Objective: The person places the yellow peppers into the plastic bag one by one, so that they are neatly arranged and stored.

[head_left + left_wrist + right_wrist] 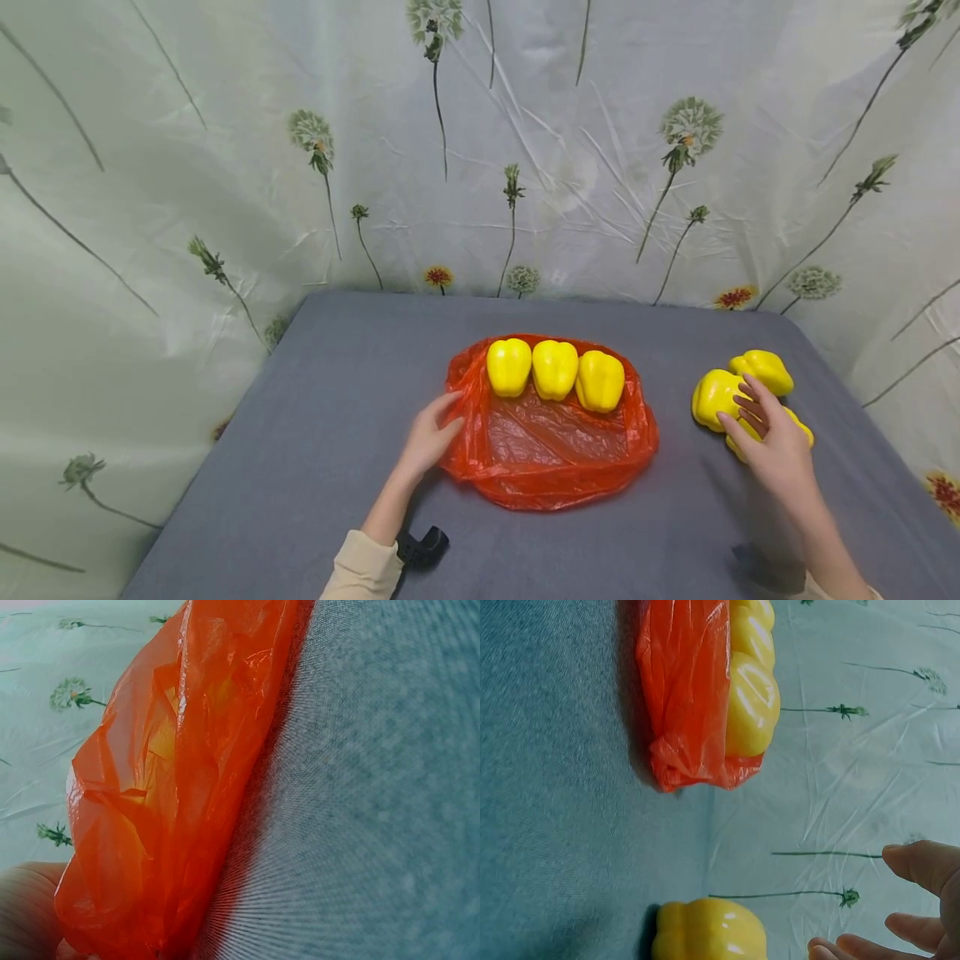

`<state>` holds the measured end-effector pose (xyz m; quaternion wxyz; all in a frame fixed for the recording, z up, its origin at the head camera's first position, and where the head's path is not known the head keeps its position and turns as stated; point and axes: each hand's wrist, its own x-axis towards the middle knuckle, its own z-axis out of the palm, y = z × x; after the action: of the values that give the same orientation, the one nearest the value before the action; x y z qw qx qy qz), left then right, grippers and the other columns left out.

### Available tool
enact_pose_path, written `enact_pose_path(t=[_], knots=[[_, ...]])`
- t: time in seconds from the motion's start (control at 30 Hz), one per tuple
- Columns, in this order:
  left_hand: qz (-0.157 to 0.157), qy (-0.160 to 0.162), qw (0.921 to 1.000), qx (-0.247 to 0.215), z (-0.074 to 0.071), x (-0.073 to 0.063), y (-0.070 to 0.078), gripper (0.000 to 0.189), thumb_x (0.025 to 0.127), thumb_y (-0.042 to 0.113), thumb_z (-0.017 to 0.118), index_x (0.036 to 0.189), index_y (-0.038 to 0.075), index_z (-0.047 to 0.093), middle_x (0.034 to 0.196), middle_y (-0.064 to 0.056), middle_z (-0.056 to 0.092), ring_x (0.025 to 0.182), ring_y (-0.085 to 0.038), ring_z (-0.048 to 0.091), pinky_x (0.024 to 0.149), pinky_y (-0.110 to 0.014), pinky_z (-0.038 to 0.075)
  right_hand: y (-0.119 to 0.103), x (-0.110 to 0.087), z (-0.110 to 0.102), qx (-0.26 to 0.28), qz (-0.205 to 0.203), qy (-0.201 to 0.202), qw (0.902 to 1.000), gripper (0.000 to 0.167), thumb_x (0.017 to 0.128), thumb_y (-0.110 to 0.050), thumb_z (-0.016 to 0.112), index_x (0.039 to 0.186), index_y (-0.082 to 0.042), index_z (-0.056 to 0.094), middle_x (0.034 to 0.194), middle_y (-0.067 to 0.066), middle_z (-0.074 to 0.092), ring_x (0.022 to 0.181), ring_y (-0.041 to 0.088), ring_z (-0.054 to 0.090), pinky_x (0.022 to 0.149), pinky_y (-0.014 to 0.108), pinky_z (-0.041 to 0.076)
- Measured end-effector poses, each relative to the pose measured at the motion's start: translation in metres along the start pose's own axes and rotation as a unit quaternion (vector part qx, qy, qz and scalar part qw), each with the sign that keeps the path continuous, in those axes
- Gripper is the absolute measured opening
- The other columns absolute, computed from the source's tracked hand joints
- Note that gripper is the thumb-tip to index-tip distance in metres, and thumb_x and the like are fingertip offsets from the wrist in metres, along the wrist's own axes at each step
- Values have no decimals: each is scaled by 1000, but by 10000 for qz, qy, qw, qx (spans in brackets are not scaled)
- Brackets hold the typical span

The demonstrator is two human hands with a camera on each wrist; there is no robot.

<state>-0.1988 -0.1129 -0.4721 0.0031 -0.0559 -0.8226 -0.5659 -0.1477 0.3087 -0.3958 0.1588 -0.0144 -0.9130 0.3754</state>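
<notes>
A red plastic bag (555,487) lies spread with its mouth up on the grey table. Three yellow bell peppers (555,369) sit in a row along the far side of its opening. At the bag's left rim, my left hand (427,433) holds the thin plastic between thumb and fingers; the fingertips are partly hidden by the bag. Over to the right, my right hand (776,446) hovers with spread fingers above a cluster of three more yellow bell peppers (715,400). It partly covers the nearest pepper, and nothing is in its grasp.
The grey cloth-covered table (360,358) reaches back to a pale curtain (555,167) printed with dandelions. A black strap-like device (426,546) is at my left wrist. The loose peppers lie near the table's right edge.
</notes>
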Motion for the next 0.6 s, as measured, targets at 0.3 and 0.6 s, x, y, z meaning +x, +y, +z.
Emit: enact_pose_path(t=[0.3,0.6], knots=[[56,-3,10000,24,0,-1,2,45,88,7,55,133,4,50,138,-20,50,131,-39,43,109,-55,33,11,-11,-2,-191,451,479,9976,65,89,-21,62,145,-9,33,134,25,49,109,-9,50,80,-10,32],[76,-9,10000,-2,-1,-1,1,45,88,7,56,133,4,51,137,-20,51,131,-39,43,109,-55,33,28,-17,-13,-591,749,749,9926,64,92,-26,56,148,-12,28,144,24,41,135,22,41,104,0,24]])
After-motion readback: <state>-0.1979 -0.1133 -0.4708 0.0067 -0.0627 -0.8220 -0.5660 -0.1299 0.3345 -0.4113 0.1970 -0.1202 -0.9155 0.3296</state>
